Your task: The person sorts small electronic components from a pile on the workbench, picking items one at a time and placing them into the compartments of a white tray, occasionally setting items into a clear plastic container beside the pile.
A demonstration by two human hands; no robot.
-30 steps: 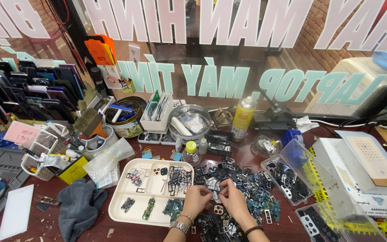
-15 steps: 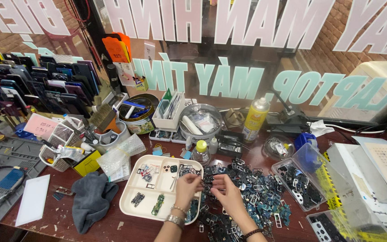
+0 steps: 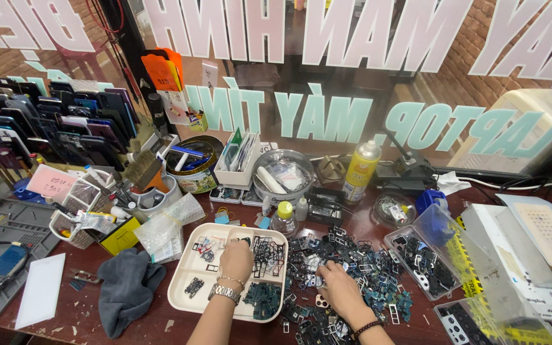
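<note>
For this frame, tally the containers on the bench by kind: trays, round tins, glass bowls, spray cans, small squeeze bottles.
Beige sorting tray: 1
Round tin: 1
Glass bowl: 1
Yellow spray can: 1
Squeeze bottles, one yellow-capped, one small white: 2
Total: 6

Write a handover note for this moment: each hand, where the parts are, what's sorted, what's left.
Left hand: reaching into the cream sorting tray, over an upper compartment; what the fingers hold, if anything, is hidden.
Right hand: palm down on the loose pile of small metal frames right of the tray, fingers in the pile.
Done: several tray compartments already hold grouped small parts, including a stack of dark frames.
Left: the big pile on the table is unsorted. Clear plastic boxes with similar parts sit further right, lids open.
</note>
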